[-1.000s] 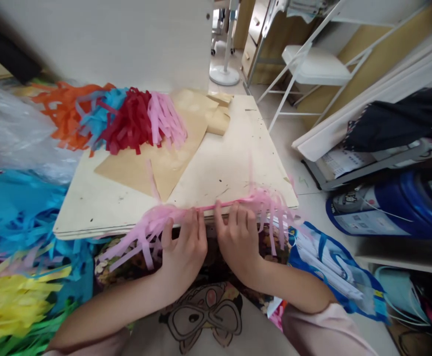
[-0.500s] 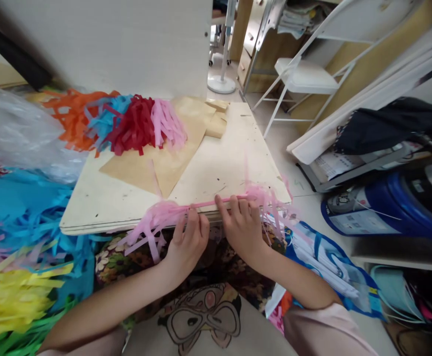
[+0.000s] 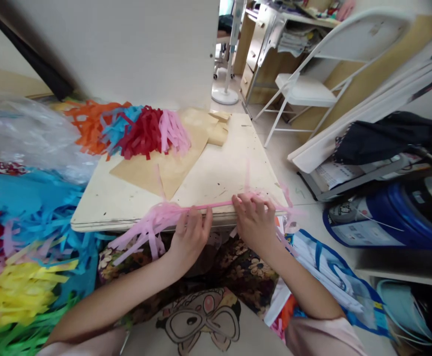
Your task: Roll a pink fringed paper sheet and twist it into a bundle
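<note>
A pink tissue paper tassel (image 3: 147,225) lies along the front edge of a white board (image 3: 223,168). Its middle is twisted into a thin strand, with loose fringe spreading at both ends. My left hand (image 3: 190,240) has its bent fingertips pressed on the twisted strand near the left fringe. Toward the right fringe, my right hand (image 3: 256,222) is curled over the strand, its fingers partly covering the fringe. Both thumbs are mostly hidden.
Brown paper (image 3: 164,173) lies on the board, with orange, blue, red and pink tassels (image 3: 144,131) over it. More coloured fringe (image 3: 26,291) and clear plastic (image 3: 38,143) crowd the left. A blue bucket (image 3: 382,212) and a folding chair (image 3: 305,91) are right.
My right hand has slid right along the strand, onto the right fringe, widening the gap between my hands. My left hand stays near the left fringe. The view has shifted slightly.
</note>
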A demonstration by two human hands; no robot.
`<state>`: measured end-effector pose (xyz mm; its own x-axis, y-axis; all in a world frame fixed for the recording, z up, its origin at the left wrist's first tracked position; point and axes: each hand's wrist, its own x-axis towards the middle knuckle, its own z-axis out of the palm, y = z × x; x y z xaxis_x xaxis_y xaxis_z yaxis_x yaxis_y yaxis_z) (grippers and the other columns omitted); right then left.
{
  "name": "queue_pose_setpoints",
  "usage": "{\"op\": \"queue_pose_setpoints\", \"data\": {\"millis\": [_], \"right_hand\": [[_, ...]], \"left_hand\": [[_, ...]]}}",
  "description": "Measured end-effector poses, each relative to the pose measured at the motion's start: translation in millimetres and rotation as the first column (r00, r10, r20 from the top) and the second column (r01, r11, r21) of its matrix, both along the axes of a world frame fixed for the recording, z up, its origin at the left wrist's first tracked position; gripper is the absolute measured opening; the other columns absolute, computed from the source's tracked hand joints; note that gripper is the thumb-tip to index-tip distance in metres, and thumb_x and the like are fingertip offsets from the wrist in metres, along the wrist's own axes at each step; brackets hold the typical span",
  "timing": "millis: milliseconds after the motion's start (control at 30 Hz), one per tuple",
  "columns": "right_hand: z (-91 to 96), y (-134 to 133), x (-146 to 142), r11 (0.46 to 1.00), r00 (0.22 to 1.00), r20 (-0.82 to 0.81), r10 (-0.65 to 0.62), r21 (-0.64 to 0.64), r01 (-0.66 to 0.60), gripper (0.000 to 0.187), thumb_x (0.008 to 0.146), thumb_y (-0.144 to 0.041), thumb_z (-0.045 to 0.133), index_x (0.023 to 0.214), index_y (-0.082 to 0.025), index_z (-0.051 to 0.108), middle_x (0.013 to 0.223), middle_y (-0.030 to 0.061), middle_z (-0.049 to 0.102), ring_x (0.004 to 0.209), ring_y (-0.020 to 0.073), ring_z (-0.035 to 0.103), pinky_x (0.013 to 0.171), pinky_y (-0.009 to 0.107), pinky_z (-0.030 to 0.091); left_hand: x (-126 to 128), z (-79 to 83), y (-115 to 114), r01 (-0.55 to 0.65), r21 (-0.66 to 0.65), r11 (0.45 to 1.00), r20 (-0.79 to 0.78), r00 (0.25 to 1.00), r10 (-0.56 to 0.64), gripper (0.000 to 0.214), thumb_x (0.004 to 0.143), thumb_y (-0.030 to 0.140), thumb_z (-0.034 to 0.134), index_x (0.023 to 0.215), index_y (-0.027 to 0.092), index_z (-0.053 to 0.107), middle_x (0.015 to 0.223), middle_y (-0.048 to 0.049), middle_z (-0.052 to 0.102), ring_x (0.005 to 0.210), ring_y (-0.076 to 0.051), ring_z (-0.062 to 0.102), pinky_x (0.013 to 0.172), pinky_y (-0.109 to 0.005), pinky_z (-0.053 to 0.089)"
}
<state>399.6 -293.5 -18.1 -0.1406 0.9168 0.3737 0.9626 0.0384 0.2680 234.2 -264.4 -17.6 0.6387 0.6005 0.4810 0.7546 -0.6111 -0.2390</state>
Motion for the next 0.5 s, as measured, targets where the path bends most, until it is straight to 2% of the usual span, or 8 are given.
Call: {"op": "queue_pose_setpoints", "data": {"millis": [133,233,300,500], "right_hand": [[3.7,1.0,1.1,0.994,0.991,0.102,0.084,0.061,-0.091,0.026,0.074,-0.015,0.043,0.098,-0.015,0.054,0.102,0.0049,0.052,0.093,0.0206,0.036,0.085,0.039,0.019],[7.0,-0.5,2.4,0.987,0.974,0.19,0.126,0.071,-0.141,0.024,0.075,-0.013,0.041,0.095,-0.015,0.055,0.087,0.0034,0.055,0.084,0.0175,0.04,0.084,0.037,0.02],[9.6,-1.8,3.3,0.981,0.961,0.229,0.157,0.08,-0.179,0.022,0.076,-0.013,0.041,0.092,-0.015,0.055,0.079,0.0024,0.055,0.079,0.0161,0.042,0.084,0.037,0.021],[17.1,-1.6,1.4,0.963,0.932,0.284,0.224,0.085,-0.257,0.018,0.075,-0.011,0.04,0.081,-0.017,0.055,0.067,0.0,0.054,0.075,0.0151,0.045,0.086,0.038,0.021]], "left_hand": [[-0.9,6.3,11.1,0.037,0.005,0.999,0.011,0.999,-0.037,0.026,0.075,0.012,0.041,0.094,0.02,0.056,0.07,-0.005,0.059,0.08,-0.021,0.052,0.082,-0.047,0.028],[-3.8,11.1,17.1,0.089,0.003,0.996,0.041,0.995,-0.089,0.02,0.074,0.013,0.044,0.085,0.021,0.058,0.079,-0.0042,0.06,0.083,-0.021,0.05,0.084,-0.049,0.024],[-5.3,13.0,19.4,0.135,0.001,0.991,0.042,0.99,-0.135,0.018,0.073,0.012,0.044,0.081,0.02,0.058,0.081,-0.0037,0.06,0.082,-0.02,0.05,0.084,-0.048,0.024],[-5.3,18.4,25.7,0.245,-0.102,0.964,-0.008,0.969,-0.247,0.019,0.071,0.007,0.045,0.077,0.019,0.058,0.064,-0.0011,0.059,0.07,-0.017,0.05,0.079,-0.041,0.032]]}}
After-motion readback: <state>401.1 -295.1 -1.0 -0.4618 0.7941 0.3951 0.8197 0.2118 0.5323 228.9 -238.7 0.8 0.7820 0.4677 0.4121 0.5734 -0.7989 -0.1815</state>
